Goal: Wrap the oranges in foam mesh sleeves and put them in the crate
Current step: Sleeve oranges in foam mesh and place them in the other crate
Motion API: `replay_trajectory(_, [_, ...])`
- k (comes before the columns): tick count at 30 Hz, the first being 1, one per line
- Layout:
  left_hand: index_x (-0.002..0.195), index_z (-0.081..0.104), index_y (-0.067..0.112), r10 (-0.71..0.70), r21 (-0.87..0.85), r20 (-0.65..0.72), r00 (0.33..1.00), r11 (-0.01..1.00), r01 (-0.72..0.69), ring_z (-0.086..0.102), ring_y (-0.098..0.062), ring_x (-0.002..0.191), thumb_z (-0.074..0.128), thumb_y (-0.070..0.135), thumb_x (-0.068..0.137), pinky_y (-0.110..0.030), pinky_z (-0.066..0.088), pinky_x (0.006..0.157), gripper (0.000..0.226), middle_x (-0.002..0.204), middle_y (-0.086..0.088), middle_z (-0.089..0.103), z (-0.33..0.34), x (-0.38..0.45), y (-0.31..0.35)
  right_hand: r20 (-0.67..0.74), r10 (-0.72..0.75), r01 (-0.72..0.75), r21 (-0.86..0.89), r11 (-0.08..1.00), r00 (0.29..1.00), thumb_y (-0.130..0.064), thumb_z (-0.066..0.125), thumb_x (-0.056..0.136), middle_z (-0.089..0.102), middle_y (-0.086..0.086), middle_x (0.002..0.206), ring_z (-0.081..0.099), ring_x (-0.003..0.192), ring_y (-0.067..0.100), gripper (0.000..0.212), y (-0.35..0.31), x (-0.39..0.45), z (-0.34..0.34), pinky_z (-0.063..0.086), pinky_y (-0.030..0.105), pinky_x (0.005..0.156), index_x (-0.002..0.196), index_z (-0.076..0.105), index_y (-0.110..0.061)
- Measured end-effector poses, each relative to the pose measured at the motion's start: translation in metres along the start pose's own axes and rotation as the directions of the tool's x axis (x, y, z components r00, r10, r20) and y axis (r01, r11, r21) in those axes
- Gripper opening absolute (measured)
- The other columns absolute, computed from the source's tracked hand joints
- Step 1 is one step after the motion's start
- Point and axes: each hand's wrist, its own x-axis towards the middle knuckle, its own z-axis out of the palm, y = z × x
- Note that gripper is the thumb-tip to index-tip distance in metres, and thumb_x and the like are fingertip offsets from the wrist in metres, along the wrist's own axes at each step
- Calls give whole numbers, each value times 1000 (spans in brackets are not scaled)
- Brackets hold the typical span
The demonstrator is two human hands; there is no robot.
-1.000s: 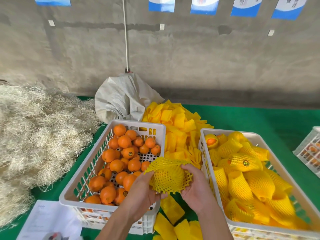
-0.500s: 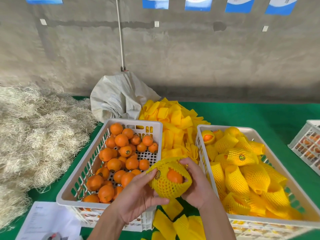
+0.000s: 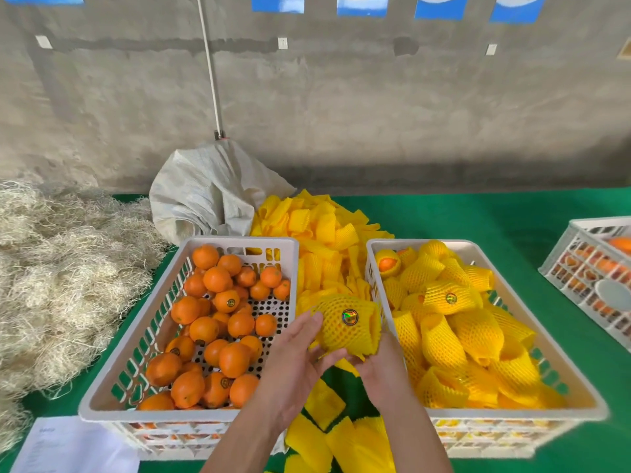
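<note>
In front of you, on the green tabletop (image 3: 495,216), stand two white crates side by side. The left crate (image 3: 136,349) holds a heap of bare oranges (image 3: 218,322), piled mostly along its left and near parts, so that the perforated floor shows on the right. The right crate (image 3: 532,339) is filled with oranges already wrapped (image 3: 447,297) in yellow foam mesh; one at its far left corner shows its orange skin through the open end of the sleeve. Between and behind the two crates lies a loose heap of empty yellow sleeves (image 3: 324,230), and more of them lie near you, under your forearms. A third white crate (image 3: 587,271) with fruit in it sits at the far right edge.

Your two hands meet above the gap between the crates. Your left hand (image 3: 300,356) is held palm up, its fingers straight and relaxed, touching the left side of the wrapped orange (image 3: 346,324). Your right hand (image 3: 382,367) cups the orange from below, with its fingers curled under the sleeve.

The orange you hold is fully covered by the yellow mesh, with a round shiny sticker showing through on top, and the sleeve's open end points right, toward the right crate. It is just beside that crate's left wall.

A grey sack (image 3: 211,196) lies behind the left crate, a mass of pale straw (image 3: 65,268) fills the left side, and a white paper (image 3: 68,445) lies at the near left corner.
</note>
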Motion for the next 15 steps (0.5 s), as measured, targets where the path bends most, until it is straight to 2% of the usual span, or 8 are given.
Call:
replay_trajectory(3, [135, 64, 11, -10, -27, -98, 995, 1000, 7, 64, -38, 125, 70, 32, 92, -47, 61, 94, 48, 132, -13, 70, 14, 12, -8, -178, -102, 96, -46, 994, 979, -50, 50, 105, 74, -4, 118, 71, 108, 17, 24, -7, 2, -8, 58, 41, 88, 114, 71, -41])
replay_trajectory(5, [133, 64, 14, -11, -34, -148, 989, 999, 6, 70, -33, 117, 72, 28, 92, -44, 64, 86, 44, 126, -11, 73, 25, 21, -13, -178, -214, 199, -97, 975, 961, -68, 53, 95, 74, -9, 120, 68, 115, 16, 35, -13, -1, -17, 55, 44, 99, 117, 69, -47])
replay_trajectory(6, [132, 65, 14, -15, -23, -160, 987, 1000, 12, 72, -31, 112, 73, 26, 93, -43, 63, 84, 42, 123, -10, 74, 32, 26, -16, -148, -274, 253, -146, 956, 950, -74, 55, 90, 73, -12, 121, 67, 115, 14, 39, -16, -3, -22, 55, 41, 98, 118, 68, -49])
replay_trajectory(8, [127, 69, 14, -34, 25, -167, 985, 999, 38, 73, -22, 100, 74, 24, 94, -44, 63, 82, 34, 113, -6, 78, 46, 34, -26, -120, -367, 327, -262, 908, 923, -68, 65, 89, 69, -18, 121, 65, 115, 7, 39, -20, -5, -34, 57, 30, 92, 122, 63, -47])
replay_trajectory(10, [119, 71, 16, -51, 88, -172, 984, 994, 67, 75, -14, 89, 73, 25, 96, -46, 64, 81, 25, 101, 1, 80, 63, 42, -41, -158, -443, 375, -331, 866, 883, -50, 73, 90, 64, -27, 119, 62, 113, -3, 43, -24, -3, -49, 56, 18, 85, 129, 59, -38])
replay_trajectory(12, [113, 74, 16, -50, 163, -163, 985, 984, 77, 74, -17, 94, 70, 27, 98, -46, 65, 81, 19, 102, -2, 79, 80, 51, -59, -229, -500, 398, -378, 836, 835, -37, 75, 92, 63, -35, 112, 58, 106, -16, 42, -28, -1, -69, 48, 3, 76, 129, 58, -28])
replay_trajectory(13, [109, 75, 16, -39, 210, -153, 988, 975, 71, 72, -21, 98, 68, 28, 99, -45, 65, 80, 17, 104, -5, 78, 89, 57, -68, -263, -516, 394, -400, 827, 815, -36, 75, 92, 64, -32, 110, 58, 102, -18, 43, -31, -1, -80, 46, 1, 73, 130, 58, -25])
replay_trajectory(15, [103, 75, 17, -6, 302, -138, 990, 952, 47, 70, -20, 96, 66, 30, 100, -38, 63, 77, 16, 97, 0, 77, 104, 67, -87, -326, -501, 343, -437, 832, 801, -47, 75, 89, 65, -15, 107, 61, 84, -5, 48, -39, -2, -103, 47, 7, 64, 129, 58, -27])
